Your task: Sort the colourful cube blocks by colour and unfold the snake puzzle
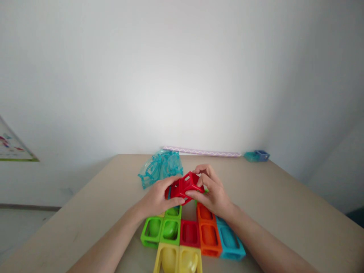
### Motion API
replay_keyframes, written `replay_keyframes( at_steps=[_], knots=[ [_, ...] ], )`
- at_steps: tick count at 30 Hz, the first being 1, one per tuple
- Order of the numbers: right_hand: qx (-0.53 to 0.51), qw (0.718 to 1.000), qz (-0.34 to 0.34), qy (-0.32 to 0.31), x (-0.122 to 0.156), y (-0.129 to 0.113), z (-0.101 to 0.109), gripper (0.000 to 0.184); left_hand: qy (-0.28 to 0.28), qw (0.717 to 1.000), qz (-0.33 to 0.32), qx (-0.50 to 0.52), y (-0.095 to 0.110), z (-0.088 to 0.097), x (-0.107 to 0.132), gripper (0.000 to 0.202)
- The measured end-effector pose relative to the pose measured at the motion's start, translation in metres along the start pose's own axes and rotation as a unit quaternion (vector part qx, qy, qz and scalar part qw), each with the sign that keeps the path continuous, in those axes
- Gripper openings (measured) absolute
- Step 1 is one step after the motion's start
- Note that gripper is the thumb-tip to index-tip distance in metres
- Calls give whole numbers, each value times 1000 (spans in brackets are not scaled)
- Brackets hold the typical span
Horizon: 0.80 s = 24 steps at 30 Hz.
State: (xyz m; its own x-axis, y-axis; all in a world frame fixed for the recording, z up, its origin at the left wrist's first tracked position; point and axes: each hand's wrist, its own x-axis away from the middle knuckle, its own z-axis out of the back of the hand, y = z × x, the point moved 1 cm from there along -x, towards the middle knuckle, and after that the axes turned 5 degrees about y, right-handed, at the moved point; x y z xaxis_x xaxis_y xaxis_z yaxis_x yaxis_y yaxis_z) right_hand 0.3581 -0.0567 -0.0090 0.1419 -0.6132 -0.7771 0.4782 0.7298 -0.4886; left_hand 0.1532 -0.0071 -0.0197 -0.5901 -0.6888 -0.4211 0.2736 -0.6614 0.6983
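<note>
Two red hollow cube blocks (190, 182) are held up between my hands, side by side and tilted. My left hand (160, 196) is closed around the left one, thumb below and fingers above. With thumb and fingers, my right hand (211, 189) pinches the right one. Under them on the table lie joined open-frame blocks: green blocks (170, 229), a red block (190, 233), orange blocks (209, 235), a light blue block (229, 240) and yellow blocks (179, 259). My hands hide part of the far blocks.
Behind my left hand lies a heap of clear turquoise plastic pieces (160, 167). A long lilac strip with a wavy pattern (201, 151) runs along the wall edge of the table (273, 197). A dark blue block (261, 155) sits at the far right corner.
</note>
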Motion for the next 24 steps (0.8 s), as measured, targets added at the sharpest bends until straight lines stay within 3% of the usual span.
replay_keyframes(
  at_steps=[5, 7, 24],
  knots=[
    [-9, 996, 25, -90, -3, -10, 1, 8, 0, 1000, 2, -1, -2, 0, 1, 56],
    [-16, 994, 25, -110, -4, -14, 2, 9, 4, 1000, 5, 1, -3, 0, 1, 54],
    [6, 988, 4, -157, -1, -11, 0, 14, 7, 999, 8, 30, 0, 0, -3, 50]
  ],
)
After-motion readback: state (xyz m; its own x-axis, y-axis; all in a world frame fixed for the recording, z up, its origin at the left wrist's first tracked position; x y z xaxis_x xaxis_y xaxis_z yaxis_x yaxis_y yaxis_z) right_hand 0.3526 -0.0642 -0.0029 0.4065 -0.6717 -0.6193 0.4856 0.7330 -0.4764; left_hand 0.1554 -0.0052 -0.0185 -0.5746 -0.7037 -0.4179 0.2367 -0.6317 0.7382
